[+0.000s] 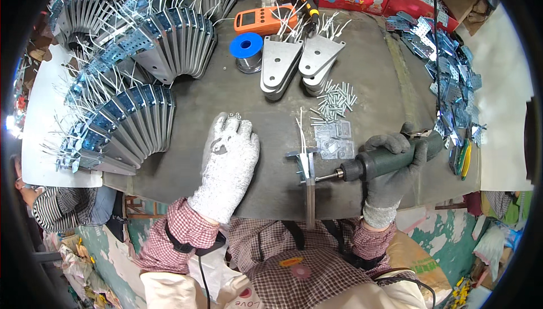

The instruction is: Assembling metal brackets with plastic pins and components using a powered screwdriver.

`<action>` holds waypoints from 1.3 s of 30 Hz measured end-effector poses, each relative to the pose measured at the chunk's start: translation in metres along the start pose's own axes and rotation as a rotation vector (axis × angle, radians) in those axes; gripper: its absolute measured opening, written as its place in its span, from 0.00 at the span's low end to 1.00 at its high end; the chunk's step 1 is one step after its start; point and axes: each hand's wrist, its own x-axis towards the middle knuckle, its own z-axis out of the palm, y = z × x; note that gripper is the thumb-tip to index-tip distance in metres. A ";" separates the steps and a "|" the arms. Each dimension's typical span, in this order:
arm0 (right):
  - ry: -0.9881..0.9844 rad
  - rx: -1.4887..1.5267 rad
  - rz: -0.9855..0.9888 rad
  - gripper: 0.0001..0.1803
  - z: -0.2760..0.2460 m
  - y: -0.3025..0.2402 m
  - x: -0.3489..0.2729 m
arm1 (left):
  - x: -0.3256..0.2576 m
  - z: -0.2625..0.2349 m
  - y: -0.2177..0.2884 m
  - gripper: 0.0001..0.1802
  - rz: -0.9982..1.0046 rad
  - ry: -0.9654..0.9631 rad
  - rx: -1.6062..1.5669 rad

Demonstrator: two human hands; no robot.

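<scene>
Right hand (390,176): at 4 o'clock, grey-gloved, wrapped tight around a green electric screwdriver (376,161), bit pressed to a metal bracket (305,164).
Left hand (229,159): at 8 o'clock, fingers spread flat on the table (237,97), holding nothing.
Screws (335,102): loose pile at 1 o'clock.
Risk: bracket is unheld, so it may be spun by the bit.

A single wide fisheye view looks steeply down from the person's head, close over a dark worktable (237,99) that fills the middle of the frame. The person's forearms enter from the lower edge, and straight edges bend toward the dark, rounded rim.
</scene>
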 end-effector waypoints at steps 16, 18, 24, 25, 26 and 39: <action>-0.005 -0.065 0.007 0.21 -0.002 -0.003 0.001 | -0.021 -0.006 0.017 0.10 -0.186 0.182 -0.776; -0.007 -0.059 0.002 0.20 -0.003 -0.001 0.001 | -0.032 0.001 0.050 0.12 -0.271 0.282 -1.277; 0.035 -0.046 0.011 0.19 0.000 -0.001 0.000 | -0.034 0.009 0.090 0.13 -0.329 0.408 -1.208; 0.040 -0.040 0.010 0.18 0.001 -0.001 0.000 | -0.036 0.006 0.090 0.12 -0.316 0.381 -1.149; 0.052 -0.021 0.009 0.17 0.002 -0.001 0.000 | -0.036 0.004 0.091 0.11 -0.302 0.353 -1.089; 0.069 -0.025 -0.017 0.14 0.002 0.004 -0.002 | -0.038 0.013 0.089 0.19 -0.191 0.370 -1.115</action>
